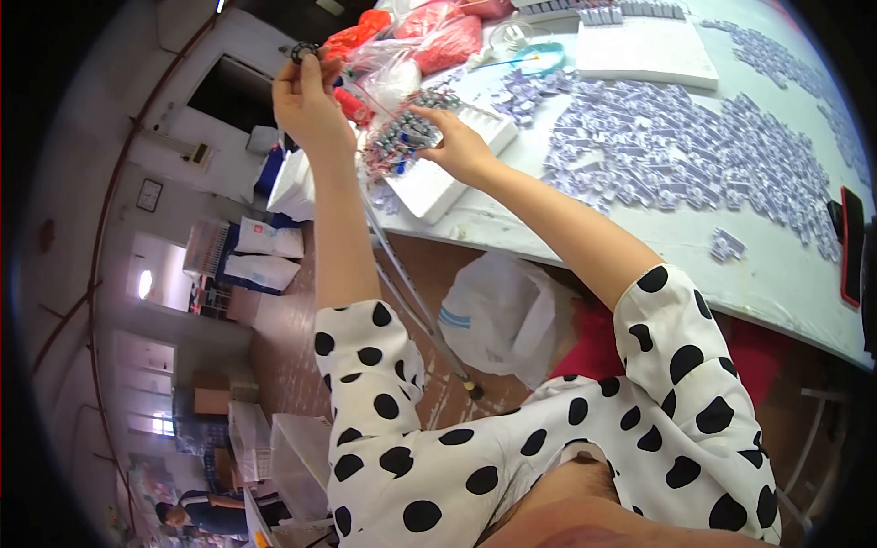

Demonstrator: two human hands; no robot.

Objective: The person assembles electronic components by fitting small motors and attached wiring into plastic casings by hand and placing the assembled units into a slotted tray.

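Parts point(402, 139): heaped along the white tray point(437, 196), beneath the right hand.
Left hand point(313, 105): raised beyond the tray, fingertips pinching a small dark piece point(304, 52).
Right hand point(461, 148): thumb and forefinger spread at the heap.
Spill risk: a hasty sweep could scatter parts; a loose pinch could drop the piece.

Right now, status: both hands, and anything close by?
Left hand: raised, pinching small dark part. Right hand: open at small-parts pile. Close by: white foam tray.

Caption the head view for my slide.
Left grip holds a dark round piece; right grip at a heap of small parts.
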